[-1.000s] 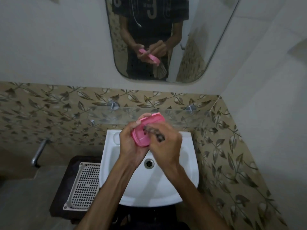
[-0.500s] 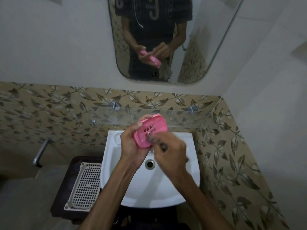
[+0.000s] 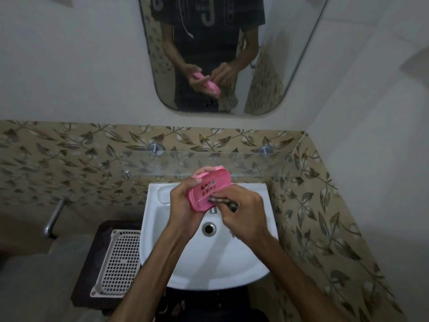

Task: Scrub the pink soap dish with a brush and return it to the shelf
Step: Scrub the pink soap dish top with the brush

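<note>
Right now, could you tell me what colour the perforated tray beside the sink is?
Off-white tray, clearest in the head view.

Bare forearms; the mirror (image 3: 232,54) shows a dark short-sleeved T-shirt (image 3: 206,31) with pale lettering and a white cord (image 3: 184,22).

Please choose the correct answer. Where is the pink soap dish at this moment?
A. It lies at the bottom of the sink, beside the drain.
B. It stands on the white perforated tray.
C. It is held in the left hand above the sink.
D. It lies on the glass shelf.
C: the left hand grips the pink soap dish above the sink, while the right hand holds the brush against it.
</note>
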Motion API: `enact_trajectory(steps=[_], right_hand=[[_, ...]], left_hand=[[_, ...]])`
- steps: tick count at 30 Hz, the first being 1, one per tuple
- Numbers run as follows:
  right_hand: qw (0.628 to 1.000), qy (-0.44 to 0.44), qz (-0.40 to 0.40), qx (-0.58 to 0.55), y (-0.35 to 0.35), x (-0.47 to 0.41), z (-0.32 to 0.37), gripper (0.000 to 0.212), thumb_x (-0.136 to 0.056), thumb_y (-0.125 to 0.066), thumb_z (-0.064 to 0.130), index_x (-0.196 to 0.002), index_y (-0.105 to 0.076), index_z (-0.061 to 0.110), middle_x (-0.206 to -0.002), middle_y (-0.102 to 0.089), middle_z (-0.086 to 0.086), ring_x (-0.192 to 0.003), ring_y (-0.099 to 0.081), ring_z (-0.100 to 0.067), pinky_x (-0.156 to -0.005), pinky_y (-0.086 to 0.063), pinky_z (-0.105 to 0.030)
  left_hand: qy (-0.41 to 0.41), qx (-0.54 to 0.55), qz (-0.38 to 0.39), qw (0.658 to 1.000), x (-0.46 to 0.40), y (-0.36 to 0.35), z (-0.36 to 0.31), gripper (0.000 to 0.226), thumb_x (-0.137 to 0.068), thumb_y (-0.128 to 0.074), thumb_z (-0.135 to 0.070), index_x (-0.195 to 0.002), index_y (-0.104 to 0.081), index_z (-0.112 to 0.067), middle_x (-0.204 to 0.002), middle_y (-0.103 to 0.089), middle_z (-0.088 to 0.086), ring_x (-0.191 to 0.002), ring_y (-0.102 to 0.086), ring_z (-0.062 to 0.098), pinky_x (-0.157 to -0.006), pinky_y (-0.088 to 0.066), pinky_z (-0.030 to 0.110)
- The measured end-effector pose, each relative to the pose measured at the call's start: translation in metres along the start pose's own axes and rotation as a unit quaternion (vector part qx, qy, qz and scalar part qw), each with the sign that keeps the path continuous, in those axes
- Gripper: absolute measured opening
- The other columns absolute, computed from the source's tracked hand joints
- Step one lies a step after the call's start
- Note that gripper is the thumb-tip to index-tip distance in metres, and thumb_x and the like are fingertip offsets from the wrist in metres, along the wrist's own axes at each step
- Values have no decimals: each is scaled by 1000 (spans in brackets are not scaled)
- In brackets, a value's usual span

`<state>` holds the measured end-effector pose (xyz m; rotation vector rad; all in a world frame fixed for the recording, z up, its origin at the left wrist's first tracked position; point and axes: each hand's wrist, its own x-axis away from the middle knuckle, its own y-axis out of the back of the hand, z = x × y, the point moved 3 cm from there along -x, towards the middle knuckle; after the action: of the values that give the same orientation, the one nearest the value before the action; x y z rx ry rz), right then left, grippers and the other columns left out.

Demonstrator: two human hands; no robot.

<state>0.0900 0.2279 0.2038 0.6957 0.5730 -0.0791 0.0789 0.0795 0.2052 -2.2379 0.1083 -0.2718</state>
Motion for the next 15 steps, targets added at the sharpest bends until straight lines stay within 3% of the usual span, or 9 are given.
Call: enact_trajectory(steps=[3, 6, 8, 10, 13, 15], right_hand=[[998, -50, -45, 12, 2, -2, -5, 26, -79, -82, 2, -99, -84, 19, -97, -81, 5, -86, -73, -6, -79, -62, -30], [997, -55, 2, -58, -14, 6, 10, 25, -80, -82, 9, -100, -83, 25, -99, -81, 11, -90, -74, 1, -82, -62, -28], [995, -69, -10, -71, -17, 6, 11, 19, -84, -83, 15, -101, -82, 24, -98, -81, 12, -87, -73, 2, -80, -62, -27], [994, -86, -42, -58, -16, 6, 9, 18, -85, -84, 14, -101, -81, 23, -96, -80, 11, -85, -72, 1, -78, -61, -26], [996, -63, -5, -60, -22, 9, 18, 25, -81, -82, 9, -100, -81, 26, -98, -80, 13, -87, -72, 0, -80, -61, -24], [997, -63, -24, -36, -20, 4, 14, 24, -82, -83, 6, -99, -83, 23, -96, -80, 8, -85, -73, -4, -78, -61, -27]], left_hand=[[-4, -13, 4, 1000, -3, 1, 1, 36, -81, -51, -18, -112, -69, -10, -125, -70, 14, -111, -65, 33, -96, -48, 50], [-11, 11, -5, 1000, -6, 2, 1, 41, -72, -58, -20, -110, -69, -9, -123, -70, 15, -108, -66, 32, -91, -51, 43], [-15, 32, -8, 999, -6, 4, 0, 40, -74, -56, -20, -111, -68, -9, -126, -67, 18, -108, -63, 33, -87, -51, 41], [-20, 32, -4, 999, -7, 5, 1, 39, -77, -52, -19, -113, -67, -9, -130, -62, 20, -111, -59, 34, -88, -48, 43], [-23, 52, -18, 998, -7, 10, 3, 39, -80, -47, -18, -113, -66, -8, -126, -62, 21, -112, -58, 36, -94, -48, 47], [-25, 50, -14, 998, -8, 9, 3, 40, -80, -48, -18, -114, -65, -7, -127, -61, 22, -112, -56, 36, -93, -46, 46]])
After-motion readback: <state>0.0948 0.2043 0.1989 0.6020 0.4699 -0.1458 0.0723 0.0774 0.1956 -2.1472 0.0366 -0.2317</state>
